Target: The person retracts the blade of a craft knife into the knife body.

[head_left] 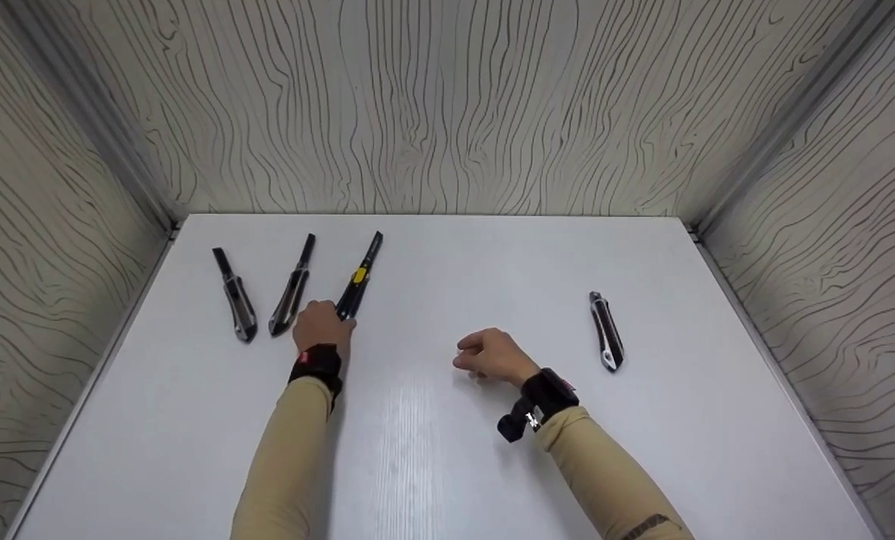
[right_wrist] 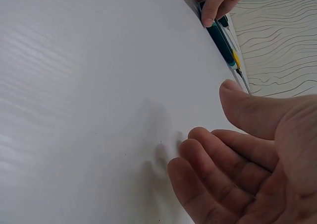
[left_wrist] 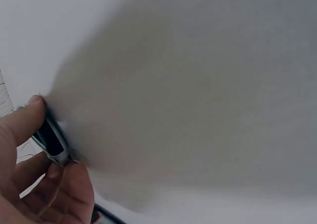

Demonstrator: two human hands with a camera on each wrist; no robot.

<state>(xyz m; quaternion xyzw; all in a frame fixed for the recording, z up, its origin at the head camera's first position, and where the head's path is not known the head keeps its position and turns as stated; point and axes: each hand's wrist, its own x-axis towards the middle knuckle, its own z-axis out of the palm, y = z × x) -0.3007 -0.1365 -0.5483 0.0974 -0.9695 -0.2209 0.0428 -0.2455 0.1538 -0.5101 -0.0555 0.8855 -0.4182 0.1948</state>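
My left hand point(head_left: 322, 328) pinches the rear end of a dark utility knife with a yellow slider point(head_left: 359, 275). The left wrist view shows thumb and fingers around the end of the knife point(left_wrist: 53, 140); its front part points to the back of the table in the head view. Over the middle of the table, my right hand point(head_left: 494, 355) holds nothing, its fingers loosely bent and thumb apart from them in the right wrist view. Left of the held knife lie two grey-and-black utility knives, one nearer point(head_left: 289, 300) and one farther left point(head_left: 240, 306).
Another utility knife point(head_left: 607, 332), red-brown and silver, lies on the right side of the white table point(head_left: 447, 262). Wood-grain panels point(head_left: 432, 105) rise at the back and both sides.
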